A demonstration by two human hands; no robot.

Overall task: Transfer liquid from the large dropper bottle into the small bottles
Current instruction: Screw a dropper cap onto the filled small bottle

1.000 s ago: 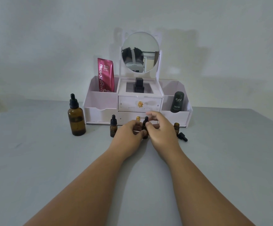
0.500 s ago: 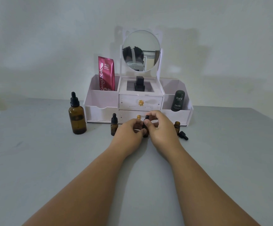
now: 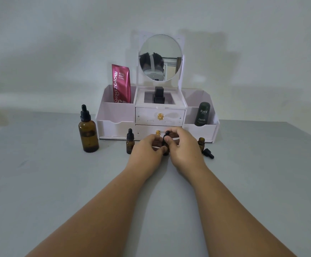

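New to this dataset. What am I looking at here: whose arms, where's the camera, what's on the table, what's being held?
No machine here: a person works with bare hands, and the one camera sits on their head, looking forward and down, so the arms reach in from the bottom of the picture.

The left hand and right hand meet on a small bottle standing on the grey table. The right fingers pinch its black dropper cap; the left hand steadies the body.

Also on the table: the large dropper bottle at left, capped; a second small capped bottle; an open small bottle at right with its loose cap lying beside it.

Behind them stands a white organizer with a round mirror, a red sachet and a dark green container.
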